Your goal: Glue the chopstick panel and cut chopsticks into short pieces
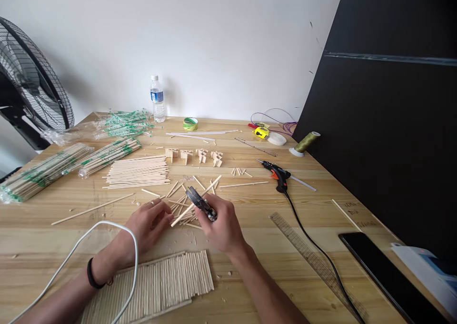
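Note:
My right hand (223, 219) is closed around a pair of dark metal pliers (200, 202), held over a loose pile of short wooden sticks (183, 205). A longer wooden stick (182, 217) slants past the pliers, close to my right fingers. My left hand (152, 223) rests at the pile's left side with its fingers curled in; what they hold, if anything, is hidden. Beneath my left forearm lies a panel of sticks (160, 281) set side by side. Behind the pile, several small stick assemblies (186, 155) stand in a row.
Long sticks (137, 171) and bagged bundles (46, 169) lie at left. A glue gun (277, 174), ruler (307, 252) and phone (385, 271) are at right. A white cable (134, 248) loops over my left forearm. A bottle (157, 100) stands at the back.

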